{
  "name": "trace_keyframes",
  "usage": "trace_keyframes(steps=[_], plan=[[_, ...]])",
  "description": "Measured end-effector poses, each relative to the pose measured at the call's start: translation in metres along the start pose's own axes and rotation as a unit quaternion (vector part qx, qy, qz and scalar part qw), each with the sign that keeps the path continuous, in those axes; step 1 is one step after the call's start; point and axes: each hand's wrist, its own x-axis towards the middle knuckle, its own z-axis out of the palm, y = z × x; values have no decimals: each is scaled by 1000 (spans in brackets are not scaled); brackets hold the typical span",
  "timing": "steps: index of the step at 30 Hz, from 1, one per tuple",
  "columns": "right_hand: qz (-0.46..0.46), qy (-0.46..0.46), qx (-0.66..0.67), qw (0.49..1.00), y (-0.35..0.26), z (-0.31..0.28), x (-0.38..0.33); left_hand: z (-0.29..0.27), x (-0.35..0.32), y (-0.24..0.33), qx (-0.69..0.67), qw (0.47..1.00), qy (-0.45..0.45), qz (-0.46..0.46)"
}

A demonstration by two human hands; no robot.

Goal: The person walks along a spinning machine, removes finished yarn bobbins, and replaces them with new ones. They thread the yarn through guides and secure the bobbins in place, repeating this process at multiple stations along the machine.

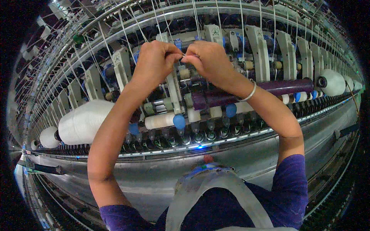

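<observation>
Your left hand (153, 58) and right hand (210, 59) at upper centre, each grip pinched on white yarn (184, 56), purple roller (283, 88) right of centre, yarn package (83, 123) at left

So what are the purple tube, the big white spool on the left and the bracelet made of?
Purple tube: glossy, probably plastic, going by its smooth highlights, though painted metal is possible. Big white spool: seemingly wound yarn, matte, with faint lines; fibre unclear. Bracelet: pale and smooth with a slight sheen, perhaps metal.
</observation>
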Motion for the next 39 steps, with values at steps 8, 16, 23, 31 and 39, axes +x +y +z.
trace_keyframes(steps=[8, 16, 23, 31, 39], plan=[[27, -198, 120, 973, 3, -47, -33, 23, 31, -15, 377, 894, -80, 226], [58, -174, 124, 975, 10, -45, -48, 52, 53, -30, 445, 879, -94, 144], [57, -179, 150, 971, 10, -48, -50, 47, 51, -23, 483, 851, -157, 134], [27, -163, 152, 975, 11, -46, -51, 55, 56, -22, 510, 825, -179, 163], [44, -48, 94, 993, 12, -44, -31, 67, 54, -25, 530, 813, -195, 145]])
